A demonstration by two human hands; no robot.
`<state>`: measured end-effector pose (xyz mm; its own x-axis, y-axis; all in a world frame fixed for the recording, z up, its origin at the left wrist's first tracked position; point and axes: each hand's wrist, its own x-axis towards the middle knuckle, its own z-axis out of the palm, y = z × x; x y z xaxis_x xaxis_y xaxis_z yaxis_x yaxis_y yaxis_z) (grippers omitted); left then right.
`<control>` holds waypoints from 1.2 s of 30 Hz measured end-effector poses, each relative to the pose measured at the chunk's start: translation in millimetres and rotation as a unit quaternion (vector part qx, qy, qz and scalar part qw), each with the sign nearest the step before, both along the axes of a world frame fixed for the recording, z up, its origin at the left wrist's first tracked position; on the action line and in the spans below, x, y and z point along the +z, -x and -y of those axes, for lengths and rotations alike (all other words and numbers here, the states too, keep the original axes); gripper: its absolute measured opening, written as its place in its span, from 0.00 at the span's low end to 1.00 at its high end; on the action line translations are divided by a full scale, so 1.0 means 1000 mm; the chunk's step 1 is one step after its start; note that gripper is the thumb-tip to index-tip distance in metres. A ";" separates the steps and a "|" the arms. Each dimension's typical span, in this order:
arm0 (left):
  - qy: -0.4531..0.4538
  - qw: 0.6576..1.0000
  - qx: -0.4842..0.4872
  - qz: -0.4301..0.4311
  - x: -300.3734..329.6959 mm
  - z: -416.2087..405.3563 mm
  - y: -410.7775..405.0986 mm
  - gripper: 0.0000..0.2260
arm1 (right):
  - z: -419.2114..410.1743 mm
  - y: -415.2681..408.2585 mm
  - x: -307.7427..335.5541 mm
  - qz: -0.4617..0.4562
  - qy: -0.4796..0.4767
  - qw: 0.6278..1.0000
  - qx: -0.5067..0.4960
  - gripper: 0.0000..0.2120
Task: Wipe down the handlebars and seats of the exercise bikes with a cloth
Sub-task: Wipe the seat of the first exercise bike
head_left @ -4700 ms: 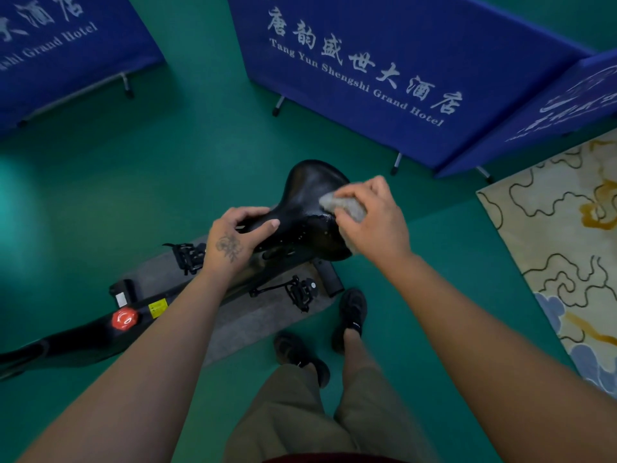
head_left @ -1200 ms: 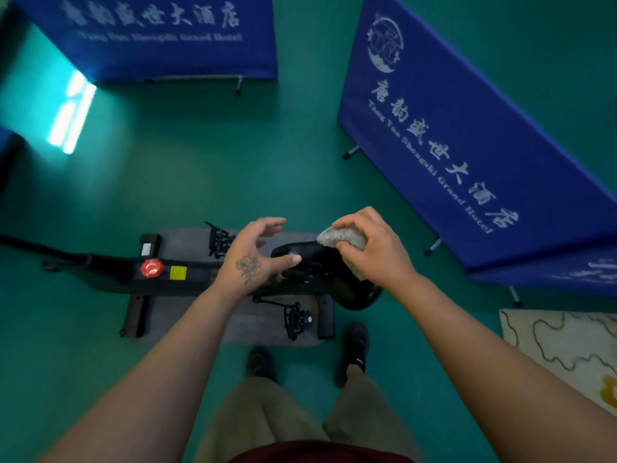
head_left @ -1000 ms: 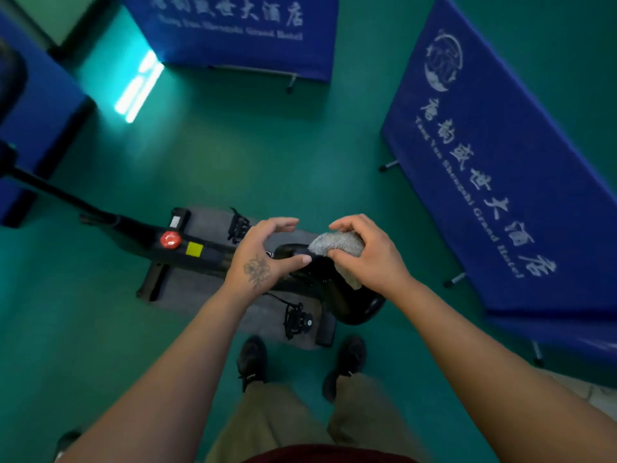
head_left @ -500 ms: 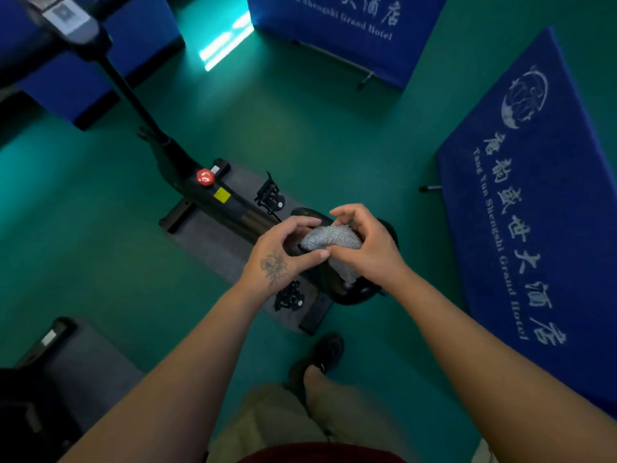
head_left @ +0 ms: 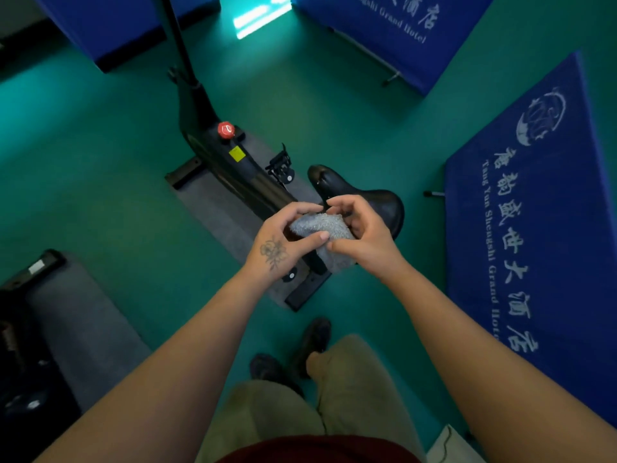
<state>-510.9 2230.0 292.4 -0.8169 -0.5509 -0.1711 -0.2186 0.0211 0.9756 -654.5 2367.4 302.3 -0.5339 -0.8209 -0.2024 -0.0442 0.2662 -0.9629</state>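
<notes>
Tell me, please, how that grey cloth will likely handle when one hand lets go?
The grey cloth looks soft: it bunches between the left hand and right hand. A corner droops below, so it probably flops. Likely light.

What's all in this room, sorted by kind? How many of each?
Blue hotel screens: 3
Exercise bikes: 2
Grey floor mats: 2
Grey cloth: 1, held by left hand and right hand
Red knob: 1
Total: 9
</notes>
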 end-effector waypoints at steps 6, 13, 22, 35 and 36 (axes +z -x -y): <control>-0.029 0.997 0.074 0.006 0.011 -0.014 0.002 0.19 | 0.004 0.012 0.002 0.025 0.004 0.998 0.057 0.30; -0.092 0.976 0.198 0.014 0.000 -0.027 0.042 0.27 | 0.022 0.068 -0.013 0.061 0.024 0.989 0.134 0.28; -0.099 0.916 0.386 0.035 -0.016 -0.058 0.086 0.21 | 0.031 0.122 -0.029 0.179 0.023 0.953 0.244 0.27; -0.082 0.923 0.373 0.054 -0.024 -0.034 0.081 0.18 | 0.054 0.144 -0.026 0.095 0.006 0.957 0.273 0.24; -0.078 0.924 0.372 0.052 -0.025 -0.030 0.081 0.18 | 0.057 0.146 -0.027 0.077 0.010 0.964 0.253 0.22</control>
